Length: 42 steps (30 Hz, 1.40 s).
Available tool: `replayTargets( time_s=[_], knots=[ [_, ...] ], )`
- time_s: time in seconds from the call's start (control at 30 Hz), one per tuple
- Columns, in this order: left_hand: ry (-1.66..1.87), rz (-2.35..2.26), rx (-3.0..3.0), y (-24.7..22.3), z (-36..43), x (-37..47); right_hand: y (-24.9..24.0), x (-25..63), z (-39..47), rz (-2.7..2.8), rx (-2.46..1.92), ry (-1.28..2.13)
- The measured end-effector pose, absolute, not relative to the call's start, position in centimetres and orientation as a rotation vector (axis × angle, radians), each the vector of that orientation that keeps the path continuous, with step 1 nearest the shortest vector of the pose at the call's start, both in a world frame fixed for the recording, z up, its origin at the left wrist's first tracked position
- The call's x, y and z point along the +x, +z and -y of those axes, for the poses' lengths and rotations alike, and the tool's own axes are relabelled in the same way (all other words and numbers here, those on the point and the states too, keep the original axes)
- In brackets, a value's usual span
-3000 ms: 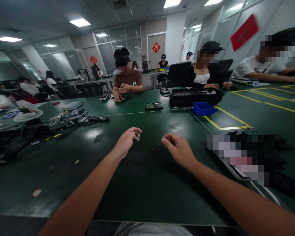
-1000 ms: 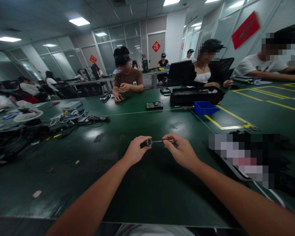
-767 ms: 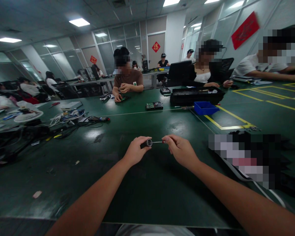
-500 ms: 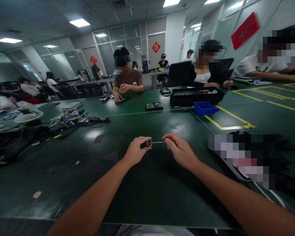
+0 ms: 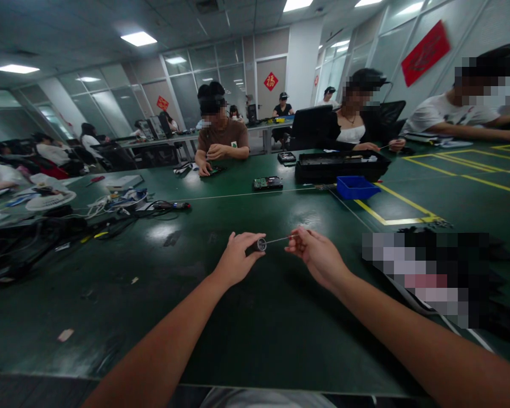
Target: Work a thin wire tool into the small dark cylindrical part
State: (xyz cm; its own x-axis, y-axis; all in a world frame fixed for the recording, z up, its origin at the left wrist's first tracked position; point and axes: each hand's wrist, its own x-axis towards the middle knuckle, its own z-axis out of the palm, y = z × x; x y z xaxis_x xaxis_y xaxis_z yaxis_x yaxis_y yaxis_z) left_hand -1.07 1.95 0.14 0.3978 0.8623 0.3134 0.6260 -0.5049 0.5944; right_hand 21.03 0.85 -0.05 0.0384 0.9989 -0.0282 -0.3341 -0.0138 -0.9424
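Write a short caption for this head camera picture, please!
Left hand holds a small round part while right hand pokes a thin screwdriver into it.

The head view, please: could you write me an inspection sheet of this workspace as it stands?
Surface: dark green table, glossy, with yellow tape lines at the right.
Job's things: small round part pinched in the left hand; thin screwdriver held by the right hand, its tip at the part.
Clutter: blue bin, black tray, circuit board, paper scraps at the left.
Grippers: both hands closed on their items, above the table.
Cables: tangled cables at the left.
Surroundings: co-workers seated at tables, glass partitions, red wall decorations.
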Motion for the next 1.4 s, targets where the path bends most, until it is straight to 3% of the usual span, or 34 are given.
replayTargets(
  time_s=[0.2,0.87,1.4],
  knots=[
    [0.687,-1.307,2.271,-0.2,-2.1,-1.3,-1.0,21.3,-1.5,0.903,-1.082,1.196],
    [0.630,-1.250,2.331,-0.4,-2.0,-1.1,1.6,20.9,1.2,1.820,-1.204,0.480],
    [0.877,-1.399,2.068,0.2,-2.1,-1.2,1.6,21.0,1.2,1.763,-1.277,0.440]
  ],
)
